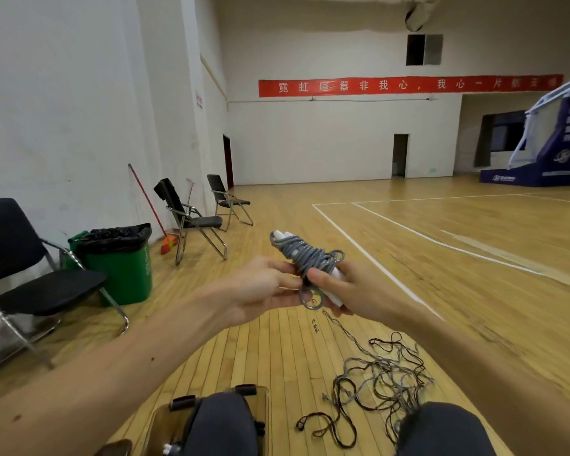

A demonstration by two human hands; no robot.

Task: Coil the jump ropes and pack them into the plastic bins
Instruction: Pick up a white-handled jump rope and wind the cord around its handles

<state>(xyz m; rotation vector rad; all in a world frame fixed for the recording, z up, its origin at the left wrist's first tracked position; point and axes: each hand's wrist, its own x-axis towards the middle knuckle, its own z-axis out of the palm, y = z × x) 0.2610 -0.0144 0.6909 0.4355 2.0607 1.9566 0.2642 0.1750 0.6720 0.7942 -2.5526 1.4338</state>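
A grey jump rope (305, 258) is wound tightly around its two white handles and held in front of me at chest height. My right hand (349, 291) grips the lower end of the handles, thumb pressed on the coil. My left hand (264, 284) pinches the rope at the coil's lower part, where a small loop (311, 299) hangs down. A clear plastic bin (211, 419) stands on the floor by my left knee, partly hidden by it. Several loose dark and grey ropes (375, 386) lie tangled on the floor to the right.
A green trash bin (122, 264) with a black liner stands at the left, among three black folding chairs (191, 218). A broom (160, 232) leans on the wall. A blue basketball stand (540, 159) is far right. Wooden court floor stretches ahead.
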